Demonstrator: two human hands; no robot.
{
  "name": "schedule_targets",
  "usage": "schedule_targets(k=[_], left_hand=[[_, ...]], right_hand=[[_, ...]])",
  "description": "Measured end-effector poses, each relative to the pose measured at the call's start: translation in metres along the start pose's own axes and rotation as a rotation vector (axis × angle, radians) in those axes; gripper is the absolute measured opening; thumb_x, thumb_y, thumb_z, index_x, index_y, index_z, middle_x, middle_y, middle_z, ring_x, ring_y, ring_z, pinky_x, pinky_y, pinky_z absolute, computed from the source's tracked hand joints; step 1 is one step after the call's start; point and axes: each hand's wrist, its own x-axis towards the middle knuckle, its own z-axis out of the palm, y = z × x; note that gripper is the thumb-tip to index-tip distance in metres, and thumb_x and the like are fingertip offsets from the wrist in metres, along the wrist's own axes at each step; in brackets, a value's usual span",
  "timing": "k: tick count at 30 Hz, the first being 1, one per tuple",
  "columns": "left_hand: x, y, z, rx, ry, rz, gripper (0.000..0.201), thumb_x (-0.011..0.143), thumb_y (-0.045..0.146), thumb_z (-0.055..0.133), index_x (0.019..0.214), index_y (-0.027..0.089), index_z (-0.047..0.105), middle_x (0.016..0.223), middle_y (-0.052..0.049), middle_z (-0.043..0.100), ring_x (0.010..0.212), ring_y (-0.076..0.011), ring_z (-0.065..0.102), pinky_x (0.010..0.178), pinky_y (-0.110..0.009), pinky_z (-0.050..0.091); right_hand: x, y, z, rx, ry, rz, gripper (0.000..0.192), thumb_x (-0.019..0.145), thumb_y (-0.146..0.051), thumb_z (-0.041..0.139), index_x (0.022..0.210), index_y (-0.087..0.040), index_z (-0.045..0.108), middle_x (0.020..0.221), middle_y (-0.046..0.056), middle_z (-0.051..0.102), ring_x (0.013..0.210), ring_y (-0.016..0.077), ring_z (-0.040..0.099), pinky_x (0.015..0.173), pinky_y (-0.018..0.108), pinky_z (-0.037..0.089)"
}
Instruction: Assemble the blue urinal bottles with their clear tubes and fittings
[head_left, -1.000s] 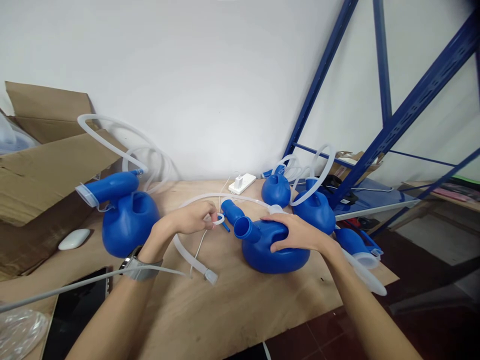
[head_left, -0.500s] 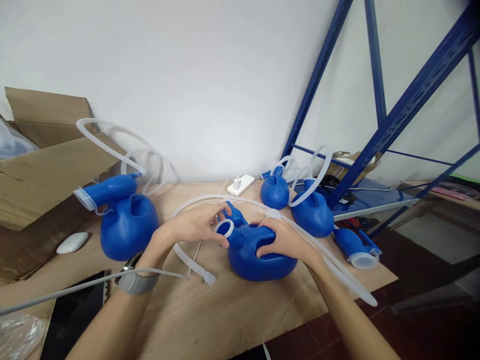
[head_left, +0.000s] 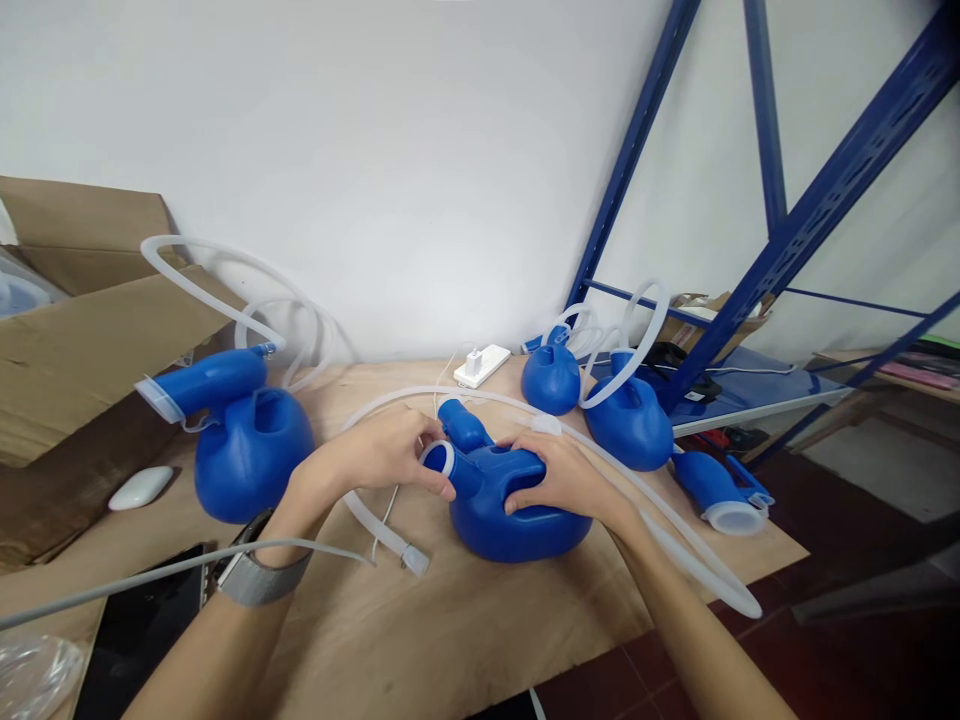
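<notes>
Left hand [head_left: 379, 455] pinches a white ring [head_left: 437, 458] at the spout of a blue jug [head_left: 510, 505]; right hand [head_left: 559, 478] grips the jug's handle. Jug rests mid-table [head_left: 480, 620], bare wood toward the near edge.

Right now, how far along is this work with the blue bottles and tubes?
Three blue plastic bottles, one at left and two at the back, already carry clear tubes. In hand: the left hand presses a white ring onto the middle blue bottle's spout while the right hand steadies it. Left: a loose clear tube and blue spout piece lie alongside.
</notes>
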Motion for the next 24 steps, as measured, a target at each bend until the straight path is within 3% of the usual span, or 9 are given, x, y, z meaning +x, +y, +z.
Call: schedule_targets(k=[2,5,7,10,13,15,18,24], left_hand=[[0.004,-0.001,0.006,0.010,-0.023,0.005,0.059,0.073,0.067,0.074,0.110,0.020,0.075,0.083,-0.002,0.067,0.075,-0.0194,0.058,0.066,-0.030,0.040],[0.013,-0.002,0.019,0.004,-0.035,0.034,0.073,0.075,0.065,0.072,0.132,0.019,0.068,0.110,-0.008,0.070,0.097,-0.0258,0.063,0.081,-0.033,0.045],[0.020,-0.001,0.029,-0.101,-0.042,0.044,0.083,0.073,0.068,0.073,0.138,0.017,0.063,0.129,-0.012,0.065,0.114,-0.0304,0.061,0.092,-0.035,0.047],[0.030,0.001,0.039,-0.392,-0.036,0.000,0.087,0.074,0.075,0.066,0.140,0.017,0.060,0.132,-0.011,0.064,0.121,-0.0291,0.059,0.102,-0.037,0.046],[0.041,0.004,0.048,-0.713,0.069,-0.177,0.082,0.092,0.079,0.030,0.127,0.013,0.064,0.120,-0.013,0.069,0.115,-0.0254,0.063,0.104,-0.038,0.046],[0.050,0.005,0.055,-0.833,0.166,-0.294,0.087,0.096,0.076,0.011,0.113,0.010,0.065,0.109,-0.015,0.070,0.104,-0.0248,0.066,0.098,-0.039,0.049],[0.059,0.005,0.065,-0.859,0.277,-0.365,0.087,0.095,0.078,0.008,0.103,0.011,0.063,0.107,-0.016,0.069,0.097,-0.0256,0.066,0.094,-0.039,0.050],[0.058,0.001,0.077,-0.724,0.484,-0.270,0.079,0.097,0.074,0.016,0.110,0.015,0.066,0.124,-0.013,0.066,0.122,-0.0264,0.057,0.110,-0.040,0.039]], right_hand=[[0.001,0.002,0.001,-0.008,0.010,-0.034,0.081,0.047,-0.068,0.084,0.118,-0.030,0.070,0.129,-0.002,0.069,0.121,0.0166,0.066,0.117,0.036,0.053],[0.001,0.004,0.003,-0.003,0.030,-0.084,0.081,0.047,-0.071,0.082,0.115,-0.028,0.071,0.129,-0.001,0.069,0.121,0.0156,0.066,0.114,0.032,0.054],[0.002,0.005,0.004,0.014,0.018,-0.087,0.080,0.047,-0.071,0.083,0.114,-0.029,0.071,0.131,-0.002,0.068,0.124,0.0148,0.065,0.115,0.031,0.052],[0.002,0.006,0.004,0.035,0.004,-0.068,0.082,0.045,-0.072,0.083,0.116,-0.032,0.069,0.131,-0.004,0.068,0.125,0.0146,0.064,0.117,0.032,0.050],[0.003,0.006,0.004,0.016,0.005,-0.078,0.082,0.046,-0.076,0.079,0.115,-0.032,0.069,0.128,-0.004,0.069,0.123,0.0149,0.064,0.114,0.031,0.050],[0.002,0.006,0.004,-0.003,0.011,-0.090,0.080,0.047,-0.077,0.078,0.112,-0.031,0.070,0.124,-0.003,0.070,0.119,0.0142,0.065,0.110,0.029,0.050],[0.002,0.005,0.004,0.010,0.022,-0.129,0.081,0.047,-0.077,0.077,0.112,-0.028,0.071,0.124,-0.002,0.070,0.118,0.0126,0.065,0.108,0.025,0.049],[0.009,0.005,0.004,-0.107,0.023,-0.193,0.080,0.043,-0.084,0.071,0.087,-0.018,0.070,0.099,0.001,0.070,0.100,0.0083,0.059,0.092,0.021,0.042]])
